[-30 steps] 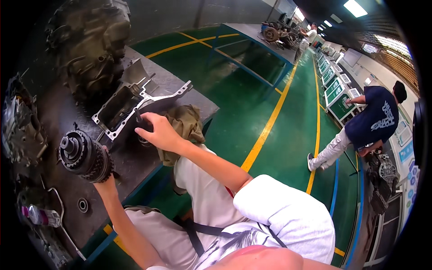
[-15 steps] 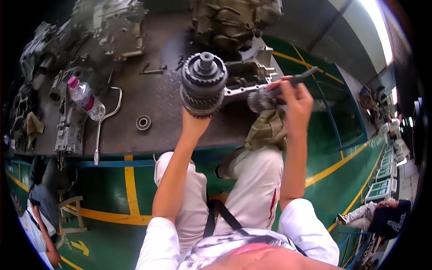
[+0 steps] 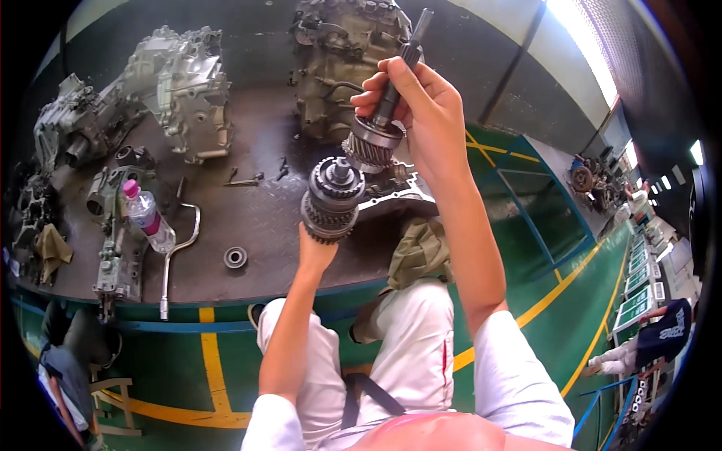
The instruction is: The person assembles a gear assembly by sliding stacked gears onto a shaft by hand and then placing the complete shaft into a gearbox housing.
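Over the dark table (image 3: 195, 218), green floor (image 3: 165, 361) beside it, the right hand (image 3: 425, 105) pinches a slanted shaft (image 3: 376, 134), geared end down; the left hand (image 3: 317, 252) grips an upright gear stack (image 3: 331, 199).

The left hand (image 3: 317, 254) holds a gear stack (image 3: 329, 208) upright over the bench (image 3: 199, 218). The right hand (image 3: 430, 113) grips a tilted shaft (image 3: 386, 111), its gear (image 3: 371, 144) near the stack's top. A bearing (image 3: 235, 258), bottle (image 3: 150, 219) and crank wrench (image 3: 165, 282) lie leftward; a cloth (image 3: 417, 252), rightward.
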`<control>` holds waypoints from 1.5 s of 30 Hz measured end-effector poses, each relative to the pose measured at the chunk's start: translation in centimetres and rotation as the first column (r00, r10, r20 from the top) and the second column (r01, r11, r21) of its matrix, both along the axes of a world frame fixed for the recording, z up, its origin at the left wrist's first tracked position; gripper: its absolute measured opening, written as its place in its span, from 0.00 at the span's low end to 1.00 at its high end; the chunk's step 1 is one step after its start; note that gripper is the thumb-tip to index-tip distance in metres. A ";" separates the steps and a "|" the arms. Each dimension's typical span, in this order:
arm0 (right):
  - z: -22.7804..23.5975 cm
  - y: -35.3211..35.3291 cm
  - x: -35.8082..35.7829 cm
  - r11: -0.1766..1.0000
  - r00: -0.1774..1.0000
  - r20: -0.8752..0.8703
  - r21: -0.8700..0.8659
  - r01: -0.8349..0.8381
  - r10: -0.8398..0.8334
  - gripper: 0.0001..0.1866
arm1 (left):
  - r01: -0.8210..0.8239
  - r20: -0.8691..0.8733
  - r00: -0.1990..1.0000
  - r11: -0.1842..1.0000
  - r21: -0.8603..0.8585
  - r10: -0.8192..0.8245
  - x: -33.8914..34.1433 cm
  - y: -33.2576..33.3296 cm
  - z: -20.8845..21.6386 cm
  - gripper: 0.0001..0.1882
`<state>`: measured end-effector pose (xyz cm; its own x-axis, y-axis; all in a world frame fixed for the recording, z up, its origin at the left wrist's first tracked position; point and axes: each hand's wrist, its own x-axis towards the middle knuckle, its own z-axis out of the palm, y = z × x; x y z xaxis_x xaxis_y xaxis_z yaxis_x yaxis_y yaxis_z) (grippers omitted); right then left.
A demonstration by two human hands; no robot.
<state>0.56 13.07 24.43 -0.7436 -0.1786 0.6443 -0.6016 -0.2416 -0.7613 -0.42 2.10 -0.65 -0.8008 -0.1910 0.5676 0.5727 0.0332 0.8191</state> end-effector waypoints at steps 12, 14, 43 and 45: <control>-1.7 -2.8 -1.0 0.981 0.989 -0.025 0.131 -0.141 0.146 0.10 | 0.038 0.000 0.999 0.996 -0.075 -0.038 -0.4 -1.1 -0.2 0.23; -2.0 -2.7 -0.7 0.979 0.986 0.019 0.121 -0.167 0.166 0.09 | 0.069 0.053 0.996 0.996 -0.056 -0.066 -0.4 -0.7 -0.1 0.24; -5.7 -0.2 -1.7 0.857 0.984 -0.175 0.503 0.107 -0.020 0.14 | -0.048 0.247 0.960 0.948 -0.315 0.131 -0.6 -2.0 -2.6 0.23; -5.1 -1.0 -0.2 0.879 1.000 -0.027 0.477 0.000 0.015 0.16 | -0.108 0.154 0.973 0.925 -0.363 0.174 -1.5 -3.9 -4.2 0.21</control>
